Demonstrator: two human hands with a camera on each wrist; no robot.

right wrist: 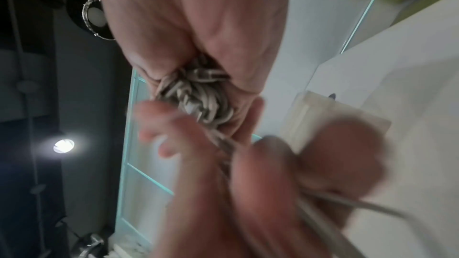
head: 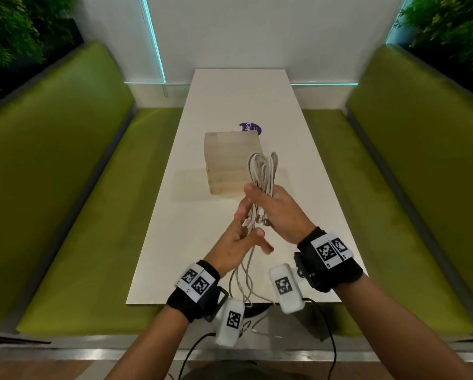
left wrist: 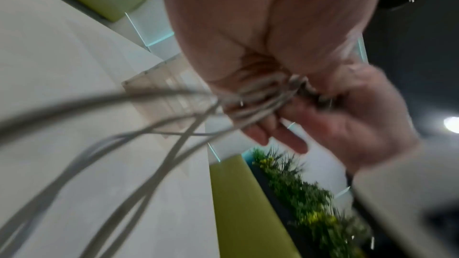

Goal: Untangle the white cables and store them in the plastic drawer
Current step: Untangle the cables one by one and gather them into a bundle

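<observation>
A bundle of white cables point(head: 262, 171) stands up in loops out of my right hand point(head: 273, 207), which grips it in a fist above the table. In the right wrist view the cable ends point(right wrist: 198, 95) bunch inside that fist. My left hand point(head: 243, 237) sits just below and left, its fingers curled round loose strands point(left wrist: 258, 101) that hang down past the table's near edge. The translucent plastic drawer unit point(head: 232, 160) stands on the table just beyond both hands, partly hidden by the cable loops.
The long white table point(head: 243, 100) runs away from me between two green benches point(head: 65, 174) point(head: 410, 165). A round purple sticker point(head: 250, 128) lies behind the drawer unit. Plants stand at both far corners. Black wrist-camera leads hang below the table edge.
</observation>
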